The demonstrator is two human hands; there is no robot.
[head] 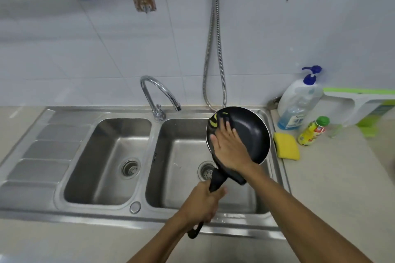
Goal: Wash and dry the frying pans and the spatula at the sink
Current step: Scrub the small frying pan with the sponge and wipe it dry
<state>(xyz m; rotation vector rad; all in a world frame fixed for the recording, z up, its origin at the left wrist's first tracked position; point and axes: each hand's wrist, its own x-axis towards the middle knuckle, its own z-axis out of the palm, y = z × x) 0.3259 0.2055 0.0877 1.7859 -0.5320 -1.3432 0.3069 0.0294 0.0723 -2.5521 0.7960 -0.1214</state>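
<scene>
Black frying pan (253, 134) hung tilted over the right sink bowl (183, 151). Left hand (203, 205) gripped its handle (217, 179) tight to keep it steady. Right hand (230, 147), fingers flat, pressed a dark cloth (214, 123) inside, likely to dry it.

Both forearms are bare and reach forward from the bottom edge. The left forearm (162, 239) rises toward the right, and the left grip (203, 205) is curled tight round a pan handle (216, 180) — thumb pointing up along it. The right forearm (310, 220) angles up and to the left; the right grip (229, 147) lies flat, fingers straight and close together — palm down, pressing a cloth (214, 123).
</scene>
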